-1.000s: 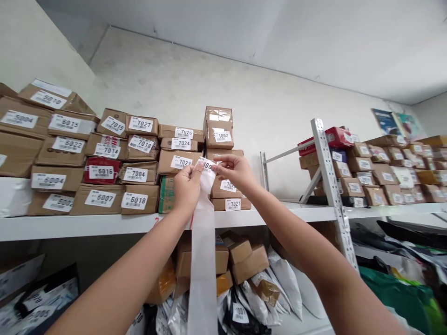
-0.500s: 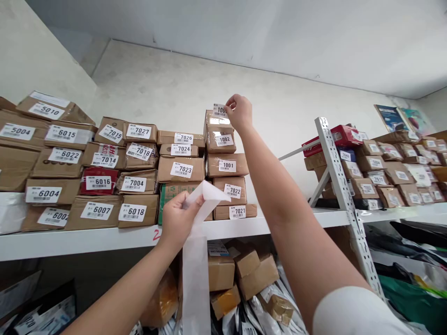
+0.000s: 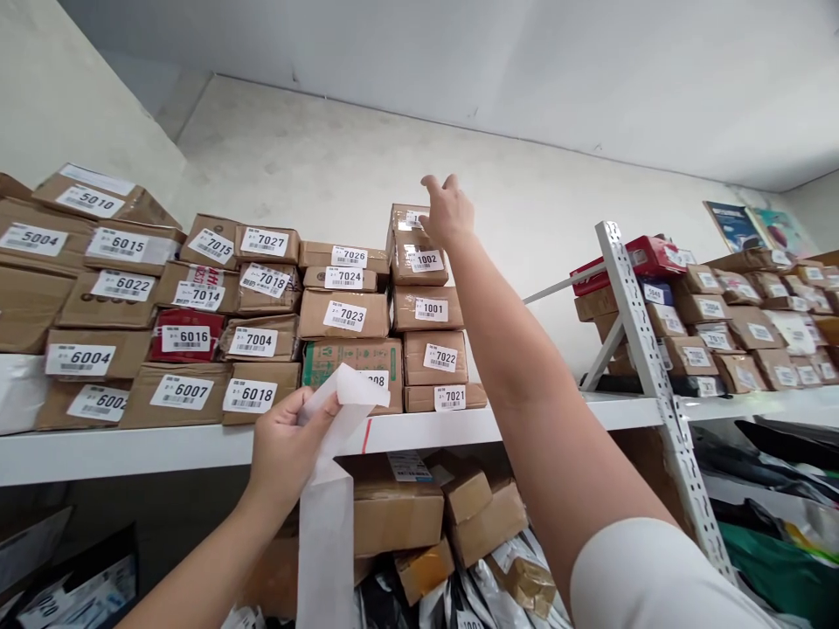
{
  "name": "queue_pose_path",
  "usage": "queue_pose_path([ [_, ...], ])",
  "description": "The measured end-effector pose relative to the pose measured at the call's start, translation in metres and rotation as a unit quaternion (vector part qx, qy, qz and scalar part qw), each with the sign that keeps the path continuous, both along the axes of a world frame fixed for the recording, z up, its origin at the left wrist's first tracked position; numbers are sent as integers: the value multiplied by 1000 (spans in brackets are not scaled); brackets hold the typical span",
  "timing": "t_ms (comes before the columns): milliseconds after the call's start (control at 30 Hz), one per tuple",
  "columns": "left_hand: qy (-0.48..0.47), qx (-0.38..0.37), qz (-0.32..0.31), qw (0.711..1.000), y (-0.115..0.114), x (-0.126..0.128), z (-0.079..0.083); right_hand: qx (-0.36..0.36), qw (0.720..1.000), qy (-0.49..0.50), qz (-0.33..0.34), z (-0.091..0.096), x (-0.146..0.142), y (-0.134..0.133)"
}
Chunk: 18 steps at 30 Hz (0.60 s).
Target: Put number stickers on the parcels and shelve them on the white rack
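My left hand is closed on a long white strip of label backing paper that hangs down in front of the shelf. My right hand is raised with fingers spread, pressing on the top small cardboard box of a stack, where a white numbered label sits. Under it are boxes labelled 1002, 1001, 7022 and 7021.
A white shelf carries many brown boxes with numbered labels, such as 7023 and 6018. A perforated metal upright divides it from more boxes at right. Boxes and plastic mailers lie below the shelf.
My right hand peeled a label off the strip, lifted it to the top box and now presses it there with open fingers. My left hand lowered leftward with the strip.
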State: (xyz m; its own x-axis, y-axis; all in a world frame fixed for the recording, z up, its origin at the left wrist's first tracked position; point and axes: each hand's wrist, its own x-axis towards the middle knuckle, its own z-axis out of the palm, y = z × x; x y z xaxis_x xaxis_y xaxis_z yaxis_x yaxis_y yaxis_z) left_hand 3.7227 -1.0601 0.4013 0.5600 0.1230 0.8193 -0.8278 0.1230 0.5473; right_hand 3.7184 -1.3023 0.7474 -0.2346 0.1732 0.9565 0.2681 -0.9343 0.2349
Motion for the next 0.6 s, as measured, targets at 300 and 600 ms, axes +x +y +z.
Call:
queue_pose_path([
  [300, 38, 18, 12, 999, 1, -3, -10, 309, 931, 169, 94, -13, 11, 54],
  [600, 74, 23, 9, 997, 15, 3, -23, 171, 983, -63, 36, -22, -21, 20],
])
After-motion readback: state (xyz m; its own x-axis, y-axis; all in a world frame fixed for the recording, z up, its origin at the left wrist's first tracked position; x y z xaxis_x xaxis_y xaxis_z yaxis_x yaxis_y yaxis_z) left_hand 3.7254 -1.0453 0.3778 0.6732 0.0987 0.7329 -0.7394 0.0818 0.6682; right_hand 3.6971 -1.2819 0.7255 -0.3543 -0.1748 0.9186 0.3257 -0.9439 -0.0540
